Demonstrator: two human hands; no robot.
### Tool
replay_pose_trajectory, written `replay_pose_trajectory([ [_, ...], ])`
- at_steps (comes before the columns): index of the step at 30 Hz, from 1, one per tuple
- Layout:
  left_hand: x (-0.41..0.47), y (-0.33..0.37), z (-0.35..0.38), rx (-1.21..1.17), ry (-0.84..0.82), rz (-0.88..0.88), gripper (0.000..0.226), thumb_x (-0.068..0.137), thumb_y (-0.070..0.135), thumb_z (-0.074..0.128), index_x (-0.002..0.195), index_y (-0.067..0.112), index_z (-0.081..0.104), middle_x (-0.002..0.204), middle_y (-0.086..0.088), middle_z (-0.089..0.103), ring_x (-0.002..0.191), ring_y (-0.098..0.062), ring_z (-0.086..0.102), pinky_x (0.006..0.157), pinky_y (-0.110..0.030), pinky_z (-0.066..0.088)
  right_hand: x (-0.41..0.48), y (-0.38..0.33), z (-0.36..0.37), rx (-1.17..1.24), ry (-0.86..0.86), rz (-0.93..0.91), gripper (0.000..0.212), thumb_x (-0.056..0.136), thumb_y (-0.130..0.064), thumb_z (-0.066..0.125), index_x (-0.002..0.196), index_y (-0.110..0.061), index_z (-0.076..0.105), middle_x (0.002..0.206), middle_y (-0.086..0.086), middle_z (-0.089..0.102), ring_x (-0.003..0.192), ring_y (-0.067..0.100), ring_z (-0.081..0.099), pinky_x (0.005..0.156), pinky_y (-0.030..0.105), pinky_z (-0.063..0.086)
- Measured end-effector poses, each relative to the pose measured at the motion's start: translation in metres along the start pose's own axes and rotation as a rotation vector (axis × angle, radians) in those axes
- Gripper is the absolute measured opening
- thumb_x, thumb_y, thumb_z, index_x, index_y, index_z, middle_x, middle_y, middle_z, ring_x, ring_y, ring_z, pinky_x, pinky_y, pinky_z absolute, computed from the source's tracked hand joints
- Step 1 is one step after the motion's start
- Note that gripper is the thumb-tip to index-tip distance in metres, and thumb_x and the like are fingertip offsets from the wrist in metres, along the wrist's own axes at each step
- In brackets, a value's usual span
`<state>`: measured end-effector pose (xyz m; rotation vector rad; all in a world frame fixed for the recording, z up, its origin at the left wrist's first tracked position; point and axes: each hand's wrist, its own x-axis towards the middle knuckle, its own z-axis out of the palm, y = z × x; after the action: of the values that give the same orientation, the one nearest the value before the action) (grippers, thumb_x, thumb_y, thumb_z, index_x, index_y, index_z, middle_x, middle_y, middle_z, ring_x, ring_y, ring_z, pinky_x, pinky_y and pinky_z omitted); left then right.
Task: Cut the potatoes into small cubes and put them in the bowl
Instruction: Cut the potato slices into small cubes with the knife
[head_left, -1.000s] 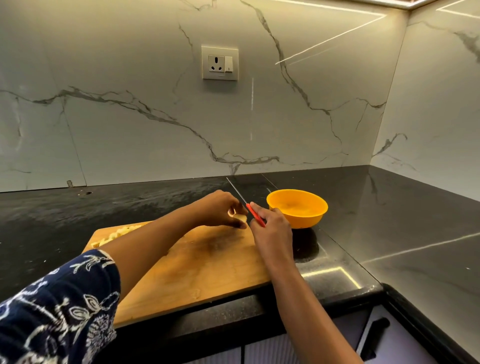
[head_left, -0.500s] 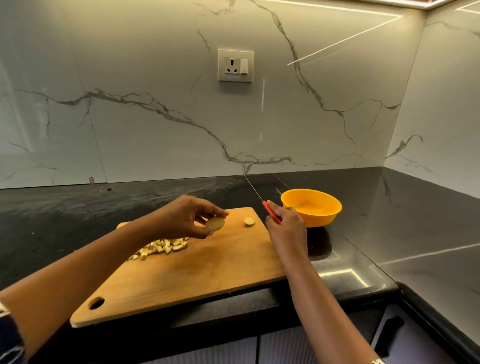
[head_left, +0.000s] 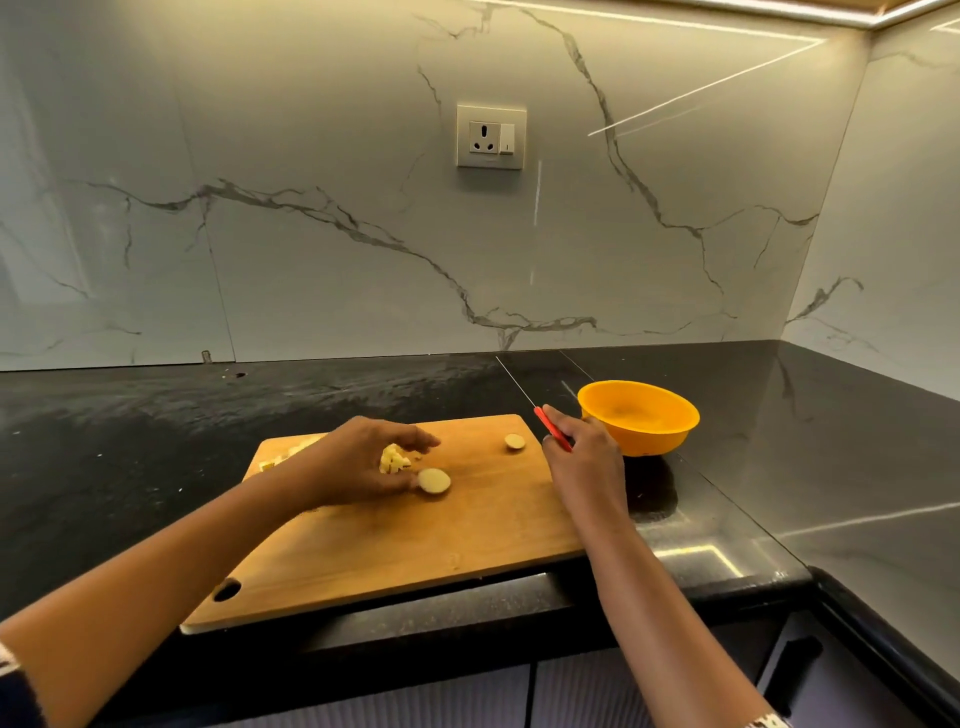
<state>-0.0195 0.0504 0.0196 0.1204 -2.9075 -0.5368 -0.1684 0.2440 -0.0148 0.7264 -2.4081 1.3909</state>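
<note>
Warm strip light (head_left: 904, 9) at top edge lit marble wall (head_left: 311, 156) evenly. Glare streaks crossed glossy black countertop (head_left: 831, 467). The bowl (head_left: 639, 421) cast dark shadow. Frame edges bowed.

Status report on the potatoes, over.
Left hand touching potato slice on cutting board. Right hand grips knife. Bowl looks empty, cubes on board. Nothing blocking.
</note>
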Motion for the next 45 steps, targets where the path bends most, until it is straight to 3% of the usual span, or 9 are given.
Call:
replay_pose_trajectory([
  [2,-0.006,0.002,0.009,0.136,0.029,-0.014,0.059,0.075,0.059,0.059,0.127,0.03,0.056,0.122,0.011,0.061,0.106,-0.003,0.051,0.089,-0.012,0.04,0.001,0.0,0.001,-0.005,-0.004,-0.006,0.042,0.092,-0.018,0.059,0.133,-0.025,0.053,0.122,0.003,0.055,0.11,0.015,0.052,0.093,0.03,0.046],
  [4,-0.007,0.003,0.018,0.177,0.042,-0.002,0.068,0.07,0.068,0.049,0.124,0.029,0.06,0.119,0.01,0.063,0.102,-0.001,0.053,0.086,-0.011,0.042,0.001,0.0,0.001,-0.009,-0.018,-0.001,0.042,0.093,-0.019,0.058,0.134,-0.024,0.052,0.124,0.003,0.055,0.113,0.015,0.051,0.094,0.029,0.044],
  [7,-0.002,0.004,0.021,0.164,0.075,0.027,0.042,0.085,0.045,0.06,0.123,0.026,0.061,0.118,0.008,0.065,0.1,-0.001,0.055,0.079,-0.003,0.038,-0.001,-0.004,0.001,-0.017,-0.057,-0.005,0.043,0.094,-0.02,0.057,0.136,-0.021,0.05,0.126,0.002,0.058,0.111,0.013,0.054,0.09,0.025,0.045],
  [10,0.002,0.002,0.02,0.154,0.066,0.026,0.04,0.087,0.038,0.062,0.125,0.026,0.059,0.124,0.009,0.062,0.105,0.0,0.054,0.077,0.002,0.036,-0.013,-0.013,-0.005,-0.053,-0.125,-0.052,0.043,0.096,-0.022,0.054,0.138,-0.022,0.047,0.129,-0.001,0.059,0.112,0.011,0.056,0.087,0.021,0.043],
  [15,-0.008,-0.008,0.016,0.117,0.074,0.118,0.082,0.072,0.083,0.024,0.13,0.032,0.051,0.133,0.018,0.051,0.116,0.009,0.043,0.093,0.0,0.027,-0.059,-0.022,-0.022,-0.24,-0.25,-0.248,0.045,0.098,-0.028,0.046,0.142,-0.034,0.039,0.115,-0.009,0.061,0.097,0.006,0.056,0.081,0.021,0.045],
  [20,-0.02,-0.013,0.018,0.244,0.018,0.219,0.071,0.08,0.078,0.01,0.135,0.041,0.034,0.139,0.028,0.032,0.128,0.013,0.027,0.104,-0.004,0.013,-0.086,-0.03,-0.024,-0.291,-0.246,-0.355,0.046,0.099,-0.032,0.04,0.145,-0.035,0.033,0.104,-0.014,0.058,0.083,0.004,0.049,0.069,0.016,0.04],
  [30,-0.02,-0.021,0.017,0.255,-0.065,0.281,0.066,0.087,0.071,0.009,0.137,0.037,0.034,0.139,0.025,0.037,0.129,0.012,0.028,0.106,-0.006,0.014,-0.094,-0.043,-0.019,-0.325,-0.263,-0.382,0.048,0.099,-0.032,0.039,0.146,-0.032,0.031,0.11,-0.014,0.056,0.084,0.005,0.049,0.058,0.014,0.029],
  [41,-0.017,-0.022,0.018,0.272,-0.105,0.284,0.062,0.086,0.07,0.012,0.139,0.041,0.026,0.143,0.027,0.03,0.131,0.015,0.02,0.103,0.001,0.004,-0.094,-0.051,-0.015,-0.447,-0.351,-0.418,0.049,0.102,-0.028,0.032,0.15,-0.025,0.021,0.117,-0.009,0.055,0.096,0.01,0.055,0.072,0.021,0.038],
  [45,-0.017,-0.022,0.018,0.272,-0.107,0.292,0.06,0.088,0.069,0.015,0.139,0.039,0.027,0.142,0.026,0.033,0.132,0.012,0.025,0.107,-0.005,0.01,-0.091,-0.051,-0.008,-0.519,-0.389,-0.449,0.052,0.102,-0.021,0.035,0.151,-0.02,0.017,0.117,-0.004,0.055,0.097,0.014,0.056,0.07,0.023,0.036],
])
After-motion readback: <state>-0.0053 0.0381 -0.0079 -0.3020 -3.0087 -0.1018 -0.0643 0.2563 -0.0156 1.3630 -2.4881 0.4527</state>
